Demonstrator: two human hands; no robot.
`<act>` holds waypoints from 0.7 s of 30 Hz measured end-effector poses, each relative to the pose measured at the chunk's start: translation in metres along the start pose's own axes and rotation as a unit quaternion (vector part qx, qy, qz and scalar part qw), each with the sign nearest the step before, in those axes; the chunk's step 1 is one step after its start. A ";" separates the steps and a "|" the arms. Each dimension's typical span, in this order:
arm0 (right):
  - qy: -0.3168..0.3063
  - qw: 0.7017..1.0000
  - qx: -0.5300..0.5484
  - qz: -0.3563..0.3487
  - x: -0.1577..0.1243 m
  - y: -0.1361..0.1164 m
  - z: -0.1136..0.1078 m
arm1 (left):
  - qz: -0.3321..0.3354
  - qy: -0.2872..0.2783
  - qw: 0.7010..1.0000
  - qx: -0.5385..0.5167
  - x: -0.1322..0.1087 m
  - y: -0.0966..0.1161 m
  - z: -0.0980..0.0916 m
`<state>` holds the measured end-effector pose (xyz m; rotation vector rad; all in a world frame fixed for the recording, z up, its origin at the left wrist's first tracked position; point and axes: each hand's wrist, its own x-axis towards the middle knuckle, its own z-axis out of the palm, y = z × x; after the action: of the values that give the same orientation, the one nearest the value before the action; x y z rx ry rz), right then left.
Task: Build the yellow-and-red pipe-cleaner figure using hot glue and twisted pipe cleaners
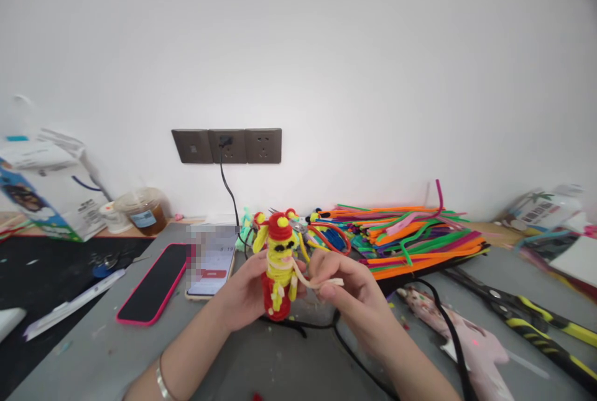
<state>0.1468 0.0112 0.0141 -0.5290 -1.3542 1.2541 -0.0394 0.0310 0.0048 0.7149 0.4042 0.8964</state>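
Observation:
My left hand (pixel 242 295) is closed around a small pipe-cleaner figure (pixel 278 264), yellow with a red hat and red base, held upright above the grey table (pixel 116 351). My right hand (pixel 347 292) pinches the free end of a cream pipe cleaner (pixel 317 281) that runs from the figure's neck. Both hands meet near the table's middle.
A pile of coloured pipe cleaners (pixel 410 236) lies behind the right hand. Two phones (pixel 153 283) (pixel 212 261) lie to the left. A pink glue gun (pixel 466 339) with a black cord and yellow-black cutters (pixel 527 314) lie to the right. A wall socket (pixel 227 145), carton (pixel 41 186) and cup (pixel 142 209) stand at the back.

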 end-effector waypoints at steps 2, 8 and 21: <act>-0.004 1.000 0.019 0.013 0.000 0.003 0.001 | -0.010 0.005 1.000 0.003 0.000 -0.001 0.000; 0.021 1.000 -0.003 0.021 0.000 0.007 0.001 | -0.008 0.017 1.000 -0.011 0.004 -0.006 0.005; 0.132 0.985 -0.109 0.036 0.007 0.017 0.001 | 0.063 0.136 0.989 -0.006 0.014 -0.014 0.001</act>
<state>0.1381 0.0227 0.0028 -0.8728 -1.2619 1.0551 -0.0221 0.0361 -0.0048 0.6135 0.6004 1.1196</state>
